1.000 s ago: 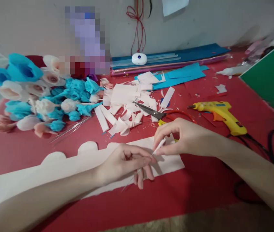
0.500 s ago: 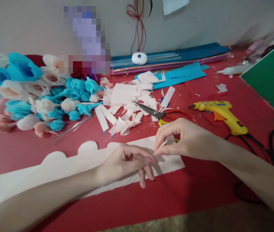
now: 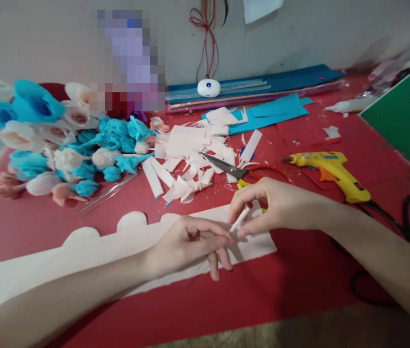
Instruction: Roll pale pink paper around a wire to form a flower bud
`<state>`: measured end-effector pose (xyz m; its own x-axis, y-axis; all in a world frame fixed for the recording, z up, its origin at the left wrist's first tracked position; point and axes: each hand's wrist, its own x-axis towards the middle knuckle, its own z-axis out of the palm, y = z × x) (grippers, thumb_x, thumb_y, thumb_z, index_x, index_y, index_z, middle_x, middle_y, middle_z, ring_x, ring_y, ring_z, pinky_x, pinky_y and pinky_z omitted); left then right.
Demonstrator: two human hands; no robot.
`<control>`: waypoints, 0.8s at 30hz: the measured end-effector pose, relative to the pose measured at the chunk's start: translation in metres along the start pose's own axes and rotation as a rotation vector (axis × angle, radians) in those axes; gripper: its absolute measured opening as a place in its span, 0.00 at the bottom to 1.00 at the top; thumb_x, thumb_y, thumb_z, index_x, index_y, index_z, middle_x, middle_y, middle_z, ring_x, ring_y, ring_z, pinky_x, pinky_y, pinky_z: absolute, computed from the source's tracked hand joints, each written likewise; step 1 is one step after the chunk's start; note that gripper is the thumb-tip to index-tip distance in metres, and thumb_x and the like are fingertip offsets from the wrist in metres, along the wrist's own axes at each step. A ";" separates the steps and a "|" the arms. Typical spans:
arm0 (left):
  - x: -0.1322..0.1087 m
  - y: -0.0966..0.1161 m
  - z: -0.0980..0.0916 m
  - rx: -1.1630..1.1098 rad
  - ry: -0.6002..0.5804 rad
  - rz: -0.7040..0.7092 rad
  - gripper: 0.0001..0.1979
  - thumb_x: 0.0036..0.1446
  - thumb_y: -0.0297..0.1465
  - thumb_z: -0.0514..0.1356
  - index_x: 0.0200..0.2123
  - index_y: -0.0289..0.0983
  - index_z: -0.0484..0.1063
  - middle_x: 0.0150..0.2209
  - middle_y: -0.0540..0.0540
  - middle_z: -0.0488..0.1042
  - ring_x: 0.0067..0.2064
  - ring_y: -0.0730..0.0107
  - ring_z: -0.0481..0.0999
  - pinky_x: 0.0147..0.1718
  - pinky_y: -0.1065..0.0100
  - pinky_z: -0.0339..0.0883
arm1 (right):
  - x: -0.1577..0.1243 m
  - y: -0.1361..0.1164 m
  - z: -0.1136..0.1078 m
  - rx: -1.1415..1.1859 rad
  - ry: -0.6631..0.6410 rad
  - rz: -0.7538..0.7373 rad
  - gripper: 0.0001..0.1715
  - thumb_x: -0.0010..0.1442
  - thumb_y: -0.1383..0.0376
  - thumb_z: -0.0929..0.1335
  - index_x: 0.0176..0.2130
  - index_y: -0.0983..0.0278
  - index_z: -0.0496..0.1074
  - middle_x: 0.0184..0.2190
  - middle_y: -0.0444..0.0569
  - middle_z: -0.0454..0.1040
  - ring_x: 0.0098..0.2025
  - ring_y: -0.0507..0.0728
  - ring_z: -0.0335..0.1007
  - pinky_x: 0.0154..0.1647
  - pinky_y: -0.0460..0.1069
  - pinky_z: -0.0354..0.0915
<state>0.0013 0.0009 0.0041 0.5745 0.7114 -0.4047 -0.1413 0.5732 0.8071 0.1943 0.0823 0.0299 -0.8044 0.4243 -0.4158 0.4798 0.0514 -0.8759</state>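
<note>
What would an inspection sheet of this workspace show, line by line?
Surface: red tabletop.
Things in hand: small white rod-shaped piece on a thin stem, over a long white paper strip.
Clutter: white paper scraps, red-handled metal scissors, yellow plastic glue gun, blue, white and pink paper flowers.
Grip: left hand pinches the stem; right hand's contact with the white piece unclear.
Cables: black cable, right of the glue gun.
Surroundings: grey wall behind; green flat panel, right.

White oval gadget (image 3: 208, 88) on red cord (image 3: 207, 30), upper centre. Green panel (image 3: 407, 111), right edge. Pale sheet (image 3: 261, 9), top edge.
</note>
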 end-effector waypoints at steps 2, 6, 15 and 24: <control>0.000 0.000 0.000 -0.017 0.003 0.009 0.06 0.55 0.27 0.57 0.33 0.32 0.73 0.24 0.46 0.77 0.21 0.73 0.76 0.21 0.75 0.70 | 0.001 0.001 0.000 -0.014 -0.009 -0.023 0.13 0.48 0.59 0.70 0.35 0.62 0.74 0.30 0.45 0.72 0.29 0.49 0.64 0.26 0.44 0.56; 0.001 -0.002 0.001 -0.041 0.017 0.021 0.05 0.54 0.26 0.57 0.32 0.32 0.73 0.25 0.46 0.78 0.23 0.74 0.76 0.23 0.76 0.69 | 0.003 0.001 0.003 0.035 0.008 -0.054 0.13 0.50 0.57 0.68 0.32 0.64 0.74 0.28 0.45 0.71 0.28 0.49 0.61 0.27 0.45 0.55; -0.001 0.002 0.005 0.177 0.157 0.198 0.06 0.53 0.30 0.58 0.32 0.33 0.73 0.32 0.44 0.77 0.35 0.69 0.76 0.37 0.69 0.67 | 0.001 -0.014 0.010 0.271 0.030 -0.025 0.07 0.53 0.63 0.67 0.30 0.67 0.69 0.26 0.44 0.70 0.29 0.48 0.63 0.30 0.44 0.57; 0.001 0.005 -0.001 0.233 0.388 0.353 0.08 0.45 0.32 0.64 0.30 0.35 0.71 0.24 0.52 0.64 0.28 0.76 0.64 0.28 0.74 0.59 | -0.001 -0.013 0.020 0.436 -0.084 0.075 0.06 0.54 0.65 0.65 0.31 0.66 0.63 0.23 0.44 0.71 0.16 0.43 0.53 0.16 0.40 0.49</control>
<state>0.0003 0.0048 0.0070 0.1803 0.9659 -0.1859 -0.0638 0.2001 0.9777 0.1818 0.0637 0.0364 -0.8073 0.3367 -0.4847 0.3600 -0.3697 -0.8566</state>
